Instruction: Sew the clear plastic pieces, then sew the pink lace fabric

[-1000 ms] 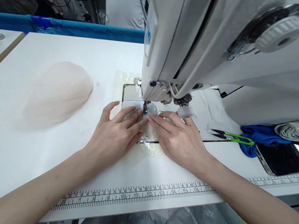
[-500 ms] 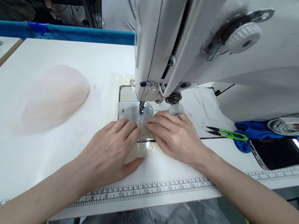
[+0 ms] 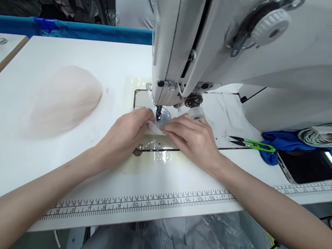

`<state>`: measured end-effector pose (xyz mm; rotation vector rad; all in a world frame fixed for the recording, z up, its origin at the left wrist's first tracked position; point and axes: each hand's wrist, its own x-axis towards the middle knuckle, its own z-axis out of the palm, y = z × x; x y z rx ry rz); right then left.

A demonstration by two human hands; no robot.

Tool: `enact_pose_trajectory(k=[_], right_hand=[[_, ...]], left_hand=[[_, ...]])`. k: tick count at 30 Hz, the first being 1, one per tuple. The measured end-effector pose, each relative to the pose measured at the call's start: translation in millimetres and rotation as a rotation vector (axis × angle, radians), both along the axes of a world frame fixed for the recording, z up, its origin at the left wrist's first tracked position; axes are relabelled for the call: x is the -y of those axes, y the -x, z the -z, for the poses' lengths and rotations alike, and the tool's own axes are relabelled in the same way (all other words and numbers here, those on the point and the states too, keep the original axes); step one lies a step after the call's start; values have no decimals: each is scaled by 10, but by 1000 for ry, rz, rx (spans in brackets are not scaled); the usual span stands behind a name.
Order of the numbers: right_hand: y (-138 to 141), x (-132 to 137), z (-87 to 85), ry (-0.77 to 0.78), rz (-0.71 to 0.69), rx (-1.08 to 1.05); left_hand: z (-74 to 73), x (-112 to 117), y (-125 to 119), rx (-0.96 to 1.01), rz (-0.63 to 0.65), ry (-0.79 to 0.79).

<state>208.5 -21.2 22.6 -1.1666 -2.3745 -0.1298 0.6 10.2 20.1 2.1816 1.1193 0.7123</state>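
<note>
Just in front of the needle [image 3: 158,113], the left hand [image 3: 126,132] is curled shut on a small white fabric piece [image 3: 154,129]. The right hand [image 3: 194,141], fingers stretched flat, presses it to the desk [image 3: 19,161], seemingly to keep it taut; green snips [image 3: 250,142] lie well right of the needle, within reach
</note>
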Motion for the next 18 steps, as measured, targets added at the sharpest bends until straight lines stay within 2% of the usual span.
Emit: enact_pose_trajectory(k=[6, 12, 18], right_hand=[[12, -57, 9, 20, 107, -148], [26, -74, 32, 17, 128, -155], [33, -53, 23, 22, 146, -118]], left_hand=[[-13, -120, -67, 30, 55, 54], [3, -182, 0, 9, 214, 0], [34, -253, 62, 36, 251, -5]])
